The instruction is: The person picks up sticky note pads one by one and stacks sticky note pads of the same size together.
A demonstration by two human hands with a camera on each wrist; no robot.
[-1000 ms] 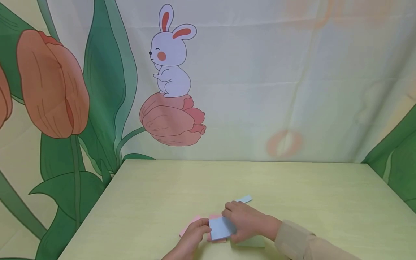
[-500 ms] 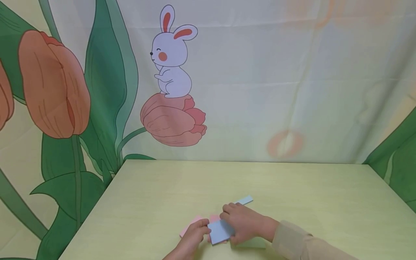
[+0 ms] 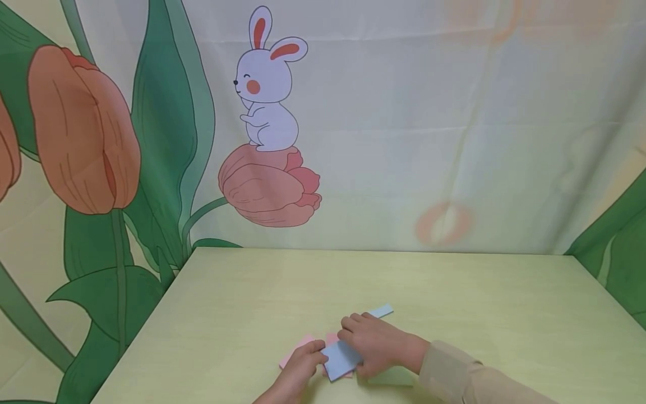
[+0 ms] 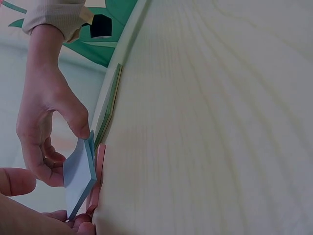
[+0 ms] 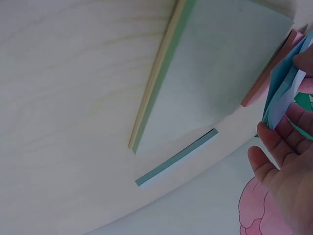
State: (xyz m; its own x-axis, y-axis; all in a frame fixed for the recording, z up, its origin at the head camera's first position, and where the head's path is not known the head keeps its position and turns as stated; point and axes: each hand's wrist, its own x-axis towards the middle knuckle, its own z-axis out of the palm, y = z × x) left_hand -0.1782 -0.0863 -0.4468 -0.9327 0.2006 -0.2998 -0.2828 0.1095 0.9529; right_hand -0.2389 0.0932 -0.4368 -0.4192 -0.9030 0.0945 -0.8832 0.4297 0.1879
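Both hands hold a square pad of blue sticky notes (image 3: pixel 340 359) low over the table. My left hand (image 3: pixel 301 365) pinches its left edge with thumb and fingers. The right hand (image 3: pixel 379 347) grips the other side, covering much of it in the head view. From the right wrist, the pad's blue sheets (image 5: pixel 283 90) look slightly spread apart. Under and behind it lies a pink pad (image 3: pixel 333 338), partly hidden. A second pink piece (image 3: pixel 295 352) shows beyond the left hand. Beneath the right wrist sits a light green pad (image 3: pixel 391 377), with a yellow layer (image 5: pixel 154 93) below it.
A narrow blue strip (image 3: pixel 382 311) lies on the table just past the right hand's fingers. The pale wooden table (image 3: pixel 242 303) ends at the back against a printed curtain (image 3: pixel 373 140) with a rabbit and tulips.
The right hand has shifted slightly left. The blue pad has turned a little, its near left corner now lower in the head view. The left hand has stayed nearly still.
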